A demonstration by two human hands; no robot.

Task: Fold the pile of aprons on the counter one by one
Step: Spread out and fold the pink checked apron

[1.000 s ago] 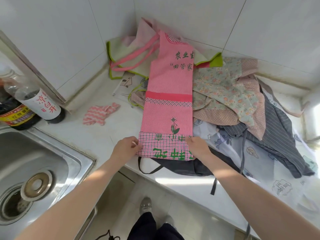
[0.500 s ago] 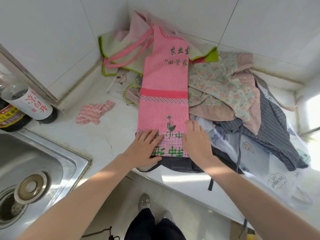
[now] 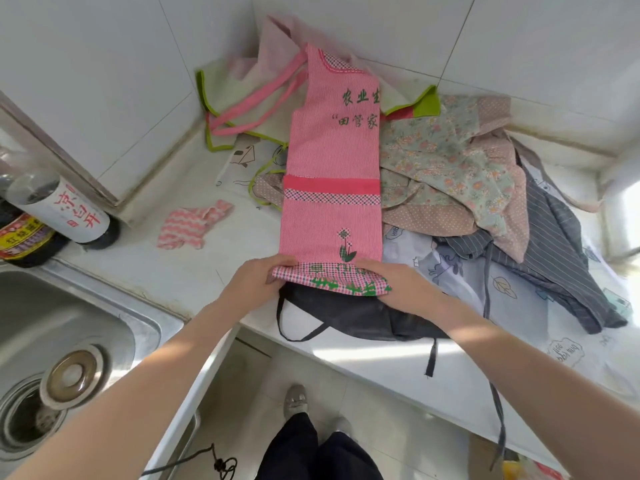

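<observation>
Now both your hands grip the near checked hem of the long pink striped apron with green lettering, which lies folded into a narrow strip down the middle of the white counter. Your left hand pinches the hem's left corner, fingers curled under the cloth; your right hand grasps its right corner, with the hem lifted slightly off the surface.

Beneath the hem, a black apron with thin ties hangs over the counter's front edge. To the right, touching the pink strip, lies a crumpled floral apron with dotted beige trim, then a grey striped apron and a white printed apron. Behind, in the tiled corner, a cream apron edged in green rests under the pink straps.

To the left, a small pink-and-white striped rag lies apart from the pile. Two bottles stand beside the steel sink.
</observation>
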